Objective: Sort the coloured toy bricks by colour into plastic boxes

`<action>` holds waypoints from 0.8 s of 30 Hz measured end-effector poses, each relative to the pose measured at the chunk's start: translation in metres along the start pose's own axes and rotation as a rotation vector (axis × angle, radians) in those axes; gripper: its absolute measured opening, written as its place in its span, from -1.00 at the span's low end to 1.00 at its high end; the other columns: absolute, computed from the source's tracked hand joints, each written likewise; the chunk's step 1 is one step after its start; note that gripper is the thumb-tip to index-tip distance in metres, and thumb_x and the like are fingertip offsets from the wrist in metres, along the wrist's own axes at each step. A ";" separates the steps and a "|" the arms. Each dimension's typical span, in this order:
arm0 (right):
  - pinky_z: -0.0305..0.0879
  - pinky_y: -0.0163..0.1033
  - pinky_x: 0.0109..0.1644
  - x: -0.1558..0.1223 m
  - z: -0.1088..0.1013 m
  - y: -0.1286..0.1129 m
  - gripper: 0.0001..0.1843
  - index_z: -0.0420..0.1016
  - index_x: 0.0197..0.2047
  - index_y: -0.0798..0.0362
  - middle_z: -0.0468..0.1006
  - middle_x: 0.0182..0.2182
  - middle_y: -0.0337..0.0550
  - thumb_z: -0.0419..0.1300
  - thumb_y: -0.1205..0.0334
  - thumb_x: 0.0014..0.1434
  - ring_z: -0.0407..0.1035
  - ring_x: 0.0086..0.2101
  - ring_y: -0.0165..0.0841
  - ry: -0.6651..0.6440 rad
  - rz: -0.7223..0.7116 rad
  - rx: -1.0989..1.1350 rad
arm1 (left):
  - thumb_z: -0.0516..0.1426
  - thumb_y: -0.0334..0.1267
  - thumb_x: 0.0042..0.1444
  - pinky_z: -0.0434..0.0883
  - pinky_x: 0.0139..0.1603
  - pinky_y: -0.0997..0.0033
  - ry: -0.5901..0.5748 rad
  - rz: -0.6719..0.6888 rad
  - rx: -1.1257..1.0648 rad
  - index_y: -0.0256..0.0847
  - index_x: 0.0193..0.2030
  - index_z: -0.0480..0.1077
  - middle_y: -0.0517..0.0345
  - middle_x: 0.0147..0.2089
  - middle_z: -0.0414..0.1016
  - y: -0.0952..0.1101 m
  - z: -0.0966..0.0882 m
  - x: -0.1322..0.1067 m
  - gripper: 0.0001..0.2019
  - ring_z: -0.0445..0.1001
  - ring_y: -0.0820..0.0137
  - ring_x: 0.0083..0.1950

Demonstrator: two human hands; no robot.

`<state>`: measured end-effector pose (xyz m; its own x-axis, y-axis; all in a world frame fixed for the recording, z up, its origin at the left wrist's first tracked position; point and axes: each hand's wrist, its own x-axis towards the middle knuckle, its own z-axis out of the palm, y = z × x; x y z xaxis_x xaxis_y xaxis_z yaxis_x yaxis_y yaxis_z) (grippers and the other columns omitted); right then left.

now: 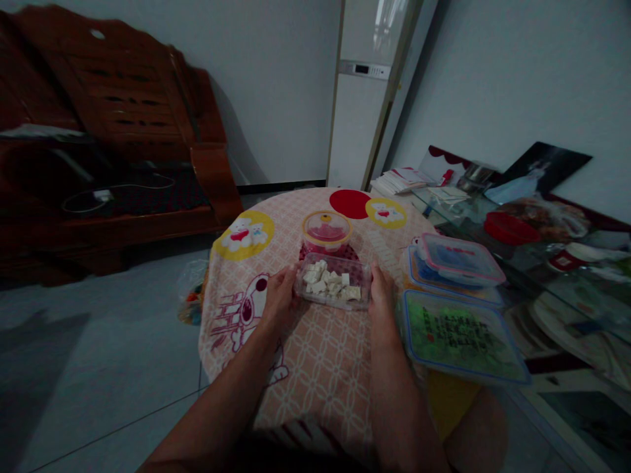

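Observation:
A clear rectangular plastic box (pixel 334 284) holding several white bricks rests on a round table under a pink patterned cloth (pixel 320 355). My left hand (pixel 279 293) grips the box's left end, fingers curled round it. At the box's right end my right hand (pixel 382 293) holds on the same way. Just behind the box stands a round clear container with a yellow-rimmed lid (pixel 327 231) and pink contents.
Lidded flat boxes lie to the right: a green-filled one (pixel 458 336) near me, a pink-rimmed one (pixel 458 257) behind it. A glass table (pixel 542 276) with clutter runs along the right. A dark wooden bench (pixel 98 164) stands at left, a tall white appliance (pixel 362 92) behind.

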<state>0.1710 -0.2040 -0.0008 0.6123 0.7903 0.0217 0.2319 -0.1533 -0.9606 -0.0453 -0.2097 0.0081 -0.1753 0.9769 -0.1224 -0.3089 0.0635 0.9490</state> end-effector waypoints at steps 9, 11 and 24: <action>0.06 -0.27 -0.46 -0.003 -0.001 0.007 -0.57 0.12 -0.60 -0.09 0.13 -0.65 -0.37 0.12 -0.12 0.14 0.07 -0.52 -0.40 -0.040 -0.054 0.141 | 0.36 -0.02 -0.11 0.02 -0.71 0.61 -0.006 -0.035 -0.049 -0.22 -0.44 0.38 0.38 -0.68 0.26 -0.003 -0.001 0.001 -0.65 0.10 0.61 -0.73; 0.04 -0.27 -0.47 -0.003 -0.001 0.005 -0.57 0.10 -0.61 -0.10 0.11 -0.66 -0.38 0.14 -0.09 0.11 0.05 -0.53 -0.41 -0.043 -0.036 0.176 | 0.35 -0.03 -0.10 0.02 -0.71 0.61 0.000 -0.020 -0.038 -0.19 -0.51 0.30 0.40 -0.71 0.20 -0.005 -0.003 0.001 -0.64 0.09 0.61 -0.73; 0.01 -0.26 -0.51 -0.004 -0.004 0.009 -0.54 0.12 -0.61 -0.09 0.15 -0.69 -0.39 0.22 -0.13 0.06 0.02 -0.59 -0.44 -0.154 -0.006 0.302 | 0.30 0.02 -0.03 0.02 -0.65 0.60 -0.078 0.073 0.107 -0.19 -0.66 0.16 0.35 -0.69 0.10 -0.016 -0.013 0.005 -0.52 0.06 0.62 -0.66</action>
<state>0.1736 -0.2114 -0.0081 0.4845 0.8747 0.0076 -0.0130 0.0159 -0.9998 -0.0529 -0.2088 -0.0118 -0.1195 0.9923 -0.0328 -0.1958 0.0089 0.9806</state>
